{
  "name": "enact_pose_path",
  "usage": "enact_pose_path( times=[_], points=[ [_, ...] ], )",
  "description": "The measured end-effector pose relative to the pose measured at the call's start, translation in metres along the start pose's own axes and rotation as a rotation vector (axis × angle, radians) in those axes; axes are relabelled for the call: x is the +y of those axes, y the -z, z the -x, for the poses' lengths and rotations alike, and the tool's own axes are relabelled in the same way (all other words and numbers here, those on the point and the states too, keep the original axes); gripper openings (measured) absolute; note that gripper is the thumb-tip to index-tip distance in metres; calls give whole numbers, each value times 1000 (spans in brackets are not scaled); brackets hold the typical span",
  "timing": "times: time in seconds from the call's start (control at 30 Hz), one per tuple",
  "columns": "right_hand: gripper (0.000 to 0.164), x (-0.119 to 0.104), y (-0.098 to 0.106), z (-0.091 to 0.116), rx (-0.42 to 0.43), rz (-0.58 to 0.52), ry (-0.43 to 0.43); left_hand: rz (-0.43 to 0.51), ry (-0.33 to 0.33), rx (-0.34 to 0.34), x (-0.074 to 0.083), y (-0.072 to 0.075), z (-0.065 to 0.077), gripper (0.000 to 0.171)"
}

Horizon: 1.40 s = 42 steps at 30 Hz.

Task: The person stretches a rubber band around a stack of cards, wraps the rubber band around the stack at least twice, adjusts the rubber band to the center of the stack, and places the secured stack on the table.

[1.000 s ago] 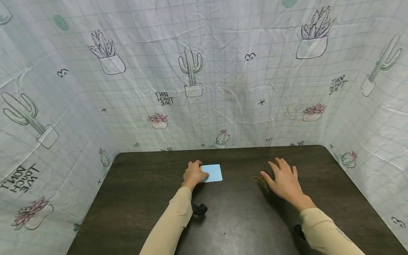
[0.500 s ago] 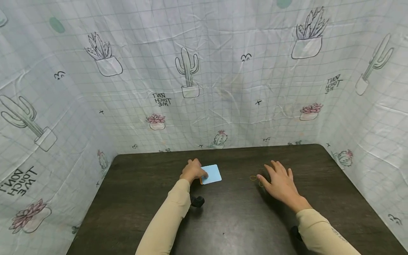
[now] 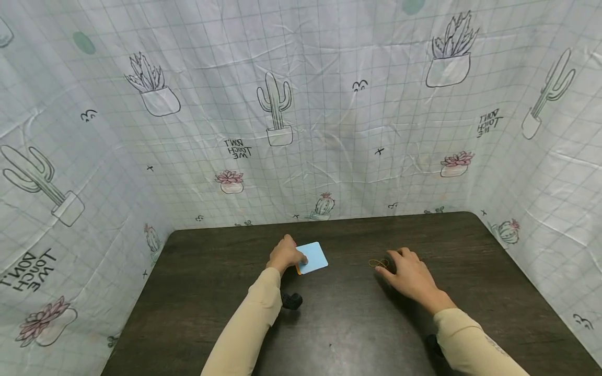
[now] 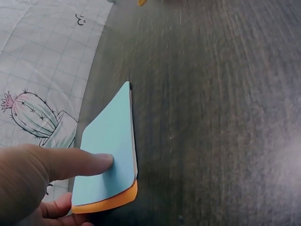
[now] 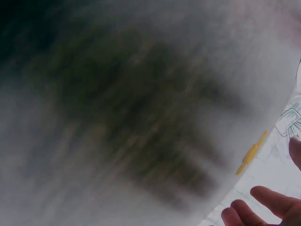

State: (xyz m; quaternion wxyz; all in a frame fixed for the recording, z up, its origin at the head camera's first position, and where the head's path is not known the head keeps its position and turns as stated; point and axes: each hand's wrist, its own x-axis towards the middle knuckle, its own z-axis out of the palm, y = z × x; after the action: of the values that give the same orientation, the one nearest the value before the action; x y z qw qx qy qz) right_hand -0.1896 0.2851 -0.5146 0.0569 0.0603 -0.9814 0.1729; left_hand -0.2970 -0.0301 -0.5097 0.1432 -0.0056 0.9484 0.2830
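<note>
My left hand (image 3: 284,254) pinches a light blue card (image 3: 315,256) by its left side. In the left wrist view the thumb (image 4: 91,162) lies flat on the blue face, with other fingers below the edge. An orange card (image 4: 115,201) shows from under the blue one, which has a visible thickness. Over the table to the right, my right hand (image 3: 414,274) has its thumb and fingers spread around a thin yellow rubber band (image 3: 374,260). In the right wrist view the band (image 5: 251,153) lies on the table, apart from the bent fingers (image 5: 273,200).
A dark wood-grain table (image 3: 348,324) spreads under both hands. White curtain (image 3: 329,115) with cactus drawings hangs behind and at both sides. A black device (image 3: 292,301) sits at the left wrist, another (image 3: 433,344) at the right. Most of the right wrist view is blurred.
The right hand has come lower and its fingers have bent in toward the rubber band. The blue card in the left hand has turned slightly, showing the orange at its lower left.
</note>
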Motion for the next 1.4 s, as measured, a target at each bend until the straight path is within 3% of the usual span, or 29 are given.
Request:
enact_pose_path(
  times=[0.33,0.53,0.73,0.87,1.0,1.1,1.27,1.4],
  points=[
    [46,0,-3,2,-105,15,11,-7,-22,30,2,-3,5,46],
    [34,-1,-4,-2,-85,34,41,-2,-63,74,-2,-5,8,41],
    [11,-8,-5,-7,-62,48,77,48,-110,147,-9,-12,12,38],
    [11,-13,-5,-9,-49,57,92,106,-146,204,-14,-17,13,32],
    [13,-16,-4,-11,-58,68,100,233,-201,252,-19,-18,13,28],
    [14,-16,-1,-12,-71,29,86,388,-224,239,-23,-18,13,32],
    [11,-14,4,-18,-60,-167,13,725,-153,156,-33,-16,16,38],
    [7,-15,11,-25,-28,-360,-28,840,-108,170,-39,-13,17,33]
  ],
)
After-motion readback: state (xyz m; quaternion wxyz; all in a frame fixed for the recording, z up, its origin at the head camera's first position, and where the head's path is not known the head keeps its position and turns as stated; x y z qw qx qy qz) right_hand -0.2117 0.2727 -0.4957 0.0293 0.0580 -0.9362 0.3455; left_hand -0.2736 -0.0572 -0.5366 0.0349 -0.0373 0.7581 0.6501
